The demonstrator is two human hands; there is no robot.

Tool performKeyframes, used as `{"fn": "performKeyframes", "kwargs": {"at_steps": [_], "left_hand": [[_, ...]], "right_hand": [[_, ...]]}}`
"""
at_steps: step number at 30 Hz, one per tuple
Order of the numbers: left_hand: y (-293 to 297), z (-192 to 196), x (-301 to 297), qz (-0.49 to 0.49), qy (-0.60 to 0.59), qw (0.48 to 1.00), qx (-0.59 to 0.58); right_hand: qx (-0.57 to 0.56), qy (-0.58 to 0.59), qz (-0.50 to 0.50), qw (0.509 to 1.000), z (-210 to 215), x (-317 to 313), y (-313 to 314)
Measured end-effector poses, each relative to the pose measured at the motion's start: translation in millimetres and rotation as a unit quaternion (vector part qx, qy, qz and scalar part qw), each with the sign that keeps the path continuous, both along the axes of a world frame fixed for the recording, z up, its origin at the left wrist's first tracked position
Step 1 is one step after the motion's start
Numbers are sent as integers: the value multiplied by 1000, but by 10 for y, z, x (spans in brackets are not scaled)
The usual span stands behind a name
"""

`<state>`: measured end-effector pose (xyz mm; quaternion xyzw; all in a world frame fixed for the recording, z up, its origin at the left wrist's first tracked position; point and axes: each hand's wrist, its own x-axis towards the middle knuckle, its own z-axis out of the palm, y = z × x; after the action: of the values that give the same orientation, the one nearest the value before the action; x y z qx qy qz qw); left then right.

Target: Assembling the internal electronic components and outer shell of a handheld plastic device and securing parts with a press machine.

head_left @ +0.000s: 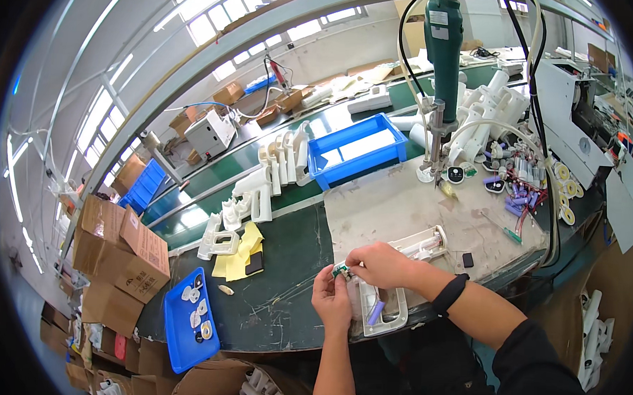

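Observation:
Over the near edge of the bench, my left hand (332,300) pinches a small green circuit board (339,271). My right hand (378,264) comes in from the right, its fingertips closed at the same board; fine detail between the fingers is hidden. Beneath and beside both hands lies a white plastic housing (400,321) with a looped handle. A purple battery cell (376,313) rests in it, and its long upper part (427,242) reaches away past my right hand. A small black block (468,260) lies to the right.
A green electric screwdriver (443,55) hangs above the mat. Batteries with wires (525,182) and a hand screwdriver (510,235) lie right. A blue bin (357,151) stands behind; a blue tray (190,319) with white discs overhangs the left edge. White housings (281,157) line the back.

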<state>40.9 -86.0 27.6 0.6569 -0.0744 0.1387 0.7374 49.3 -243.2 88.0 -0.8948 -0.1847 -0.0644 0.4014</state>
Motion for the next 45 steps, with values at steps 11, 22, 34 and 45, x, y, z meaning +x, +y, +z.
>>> {"fn": "performKeyframes", "kwargs": {"at_steps": [11, 22, 34, 45], "left_hand": [[14, -24, 12, -1, -8, 1000, -6], [41, -125, 61, 1, -28, 1000, 1], [30, -34, 4, -18, -10, 999, -25], [-46, -8, -1, -24, 12, 999, -43]], "right_hand": [[-33, -13, 0, 999, -17, -5, 3], [-47, 21, 13, 999, 8, -51, 1], [-106, -94, 3, 990, -90, -21, 81], [-104, -100, -11, 990, -11, -53, 15]]}}
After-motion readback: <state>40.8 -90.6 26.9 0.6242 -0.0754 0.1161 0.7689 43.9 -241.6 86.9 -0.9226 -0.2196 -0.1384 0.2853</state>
